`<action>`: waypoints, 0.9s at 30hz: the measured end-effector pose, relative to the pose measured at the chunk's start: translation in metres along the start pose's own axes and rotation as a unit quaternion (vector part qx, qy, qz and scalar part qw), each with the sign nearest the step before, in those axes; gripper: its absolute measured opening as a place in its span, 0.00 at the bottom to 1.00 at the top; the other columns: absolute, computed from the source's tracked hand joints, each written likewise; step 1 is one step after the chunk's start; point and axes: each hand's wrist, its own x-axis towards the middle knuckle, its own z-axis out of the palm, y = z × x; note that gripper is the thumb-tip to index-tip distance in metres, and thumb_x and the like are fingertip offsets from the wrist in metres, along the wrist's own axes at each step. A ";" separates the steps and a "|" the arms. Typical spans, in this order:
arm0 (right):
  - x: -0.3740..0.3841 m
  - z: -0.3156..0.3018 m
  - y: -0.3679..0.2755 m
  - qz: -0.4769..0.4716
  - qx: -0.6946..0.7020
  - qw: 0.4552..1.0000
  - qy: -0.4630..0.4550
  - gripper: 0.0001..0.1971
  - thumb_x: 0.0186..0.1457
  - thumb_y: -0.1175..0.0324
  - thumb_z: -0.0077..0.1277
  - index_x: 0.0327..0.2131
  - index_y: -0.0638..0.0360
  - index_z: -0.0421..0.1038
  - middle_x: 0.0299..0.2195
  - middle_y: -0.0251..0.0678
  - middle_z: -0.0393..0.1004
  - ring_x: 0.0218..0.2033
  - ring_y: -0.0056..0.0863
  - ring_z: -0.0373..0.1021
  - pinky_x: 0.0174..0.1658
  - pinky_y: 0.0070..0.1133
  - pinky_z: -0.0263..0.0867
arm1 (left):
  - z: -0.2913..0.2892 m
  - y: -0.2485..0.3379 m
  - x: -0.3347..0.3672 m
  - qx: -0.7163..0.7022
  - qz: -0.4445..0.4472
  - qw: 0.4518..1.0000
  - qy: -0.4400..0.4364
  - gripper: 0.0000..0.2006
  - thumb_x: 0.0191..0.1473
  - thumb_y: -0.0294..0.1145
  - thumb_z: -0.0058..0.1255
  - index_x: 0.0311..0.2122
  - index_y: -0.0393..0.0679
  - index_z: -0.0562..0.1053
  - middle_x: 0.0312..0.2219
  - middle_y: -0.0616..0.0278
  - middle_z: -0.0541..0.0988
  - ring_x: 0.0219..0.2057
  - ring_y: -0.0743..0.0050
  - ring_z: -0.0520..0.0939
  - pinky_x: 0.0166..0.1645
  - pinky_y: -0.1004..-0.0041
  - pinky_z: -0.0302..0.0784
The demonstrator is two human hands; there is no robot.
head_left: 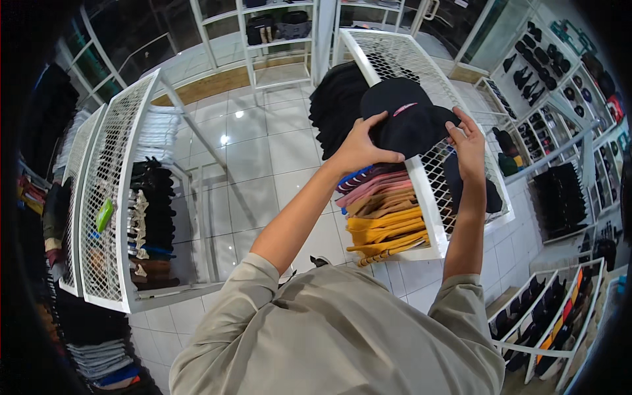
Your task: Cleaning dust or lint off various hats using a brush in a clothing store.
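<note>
Black cap [408, 122] over the white mesh rack [423, 197], gripped between my left hand [364, 141] at its left side and my right hand [470, 148] at its right edge, crown-to-brim axis apparently slanting rightward toward me.

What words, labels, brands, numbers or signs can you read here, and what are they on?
None can be read.
Black cap in the hands: a small pink mark on its front, too small to make out.
Bright green item on the left rack: no legible text.
</note>
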 end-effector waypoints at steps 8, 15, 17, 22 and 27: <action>0.072 -0.130 0.053 0.137 -0.029 0.990 -0.005 0.25 0.59 0.70 0.61 0.58 0.68 0.70 0.32 0.30 0.75 0.29 0.17 0.72 0.32 0.14 0.70 | 0.109 -0.021 0.089 -0.041 -0.001 0.999 -0.018 0.56 0.34 0.57 0.76 0.66 0.38 0.64 0.65 0.18 0.52 0.69 0.31 0.55 0.70 0.57 0.56; 0.072 -0.169 0.112 0.210 -0.147 0.966 0.033 0.25 0.57 0.70 0.61 0.56 0.69 0.70 0.29 0.36 0.79 0.24 0.21 0.75 0.26 0.17 0.70 | 0.155 -0.024 0.048 0.166 0.113 0.979 -0.044 0.43 0.45 0.44 0.68 0.64 0.36 0.65 0.54 0.44 0.76 0.53 0.45 0.77 0.57 0.56 0.74; 0.072 -0.169 0.103 0.212 -0.121 0.969 0.038 0.25 0.56 0.70 0.61 0.56 0.68 0.70 0.31 0.37 0.80 0.25 0.21 0.75 0.26 0.17 0.69 | 0.162 -0.021 0.046 0.191 0.133 0.972 0.034 0.30 0.52 0.38 0.62 0.58 0.36 0.71 0.41 0.49 0.81 0.39 0.49 0.83 0.43 0.59 0.80; 0.068 -0.174 0.096 0.242 -0.073 0.966 0.059 0.22 0.60 0.68 0.46 0.57 0.64 0.68 0.31 0.31 0.73 0.25 0.19 0.71 0.26 0.19 0.70 | 0.174 -0.020 0.043 0.246 0.157 0.956 0.032 0.22 0.53 0.38 0.61 0.50 0.36 0.77 0.32 0.52 0.83 0.30 0.52 0.84 0.35 0.60 0.80; 0.064 -0.194 0.104 0.217 -0.060 0.973 0.055 0.21 0.62 0.68 0.42 0.57 0.61 0.69 0.29 0.28 0.68 0.24 0.17 0.68 0.27 0.18 0.67 | 0.185 -0.010 0.038 0.247 0.194 0.949 0.035 0.20 0.53 0.38 0.61 0.48 0.37 0.78 0.30 0.53 0.83 0.28 0.53 0.84 0.32 0.60 0.79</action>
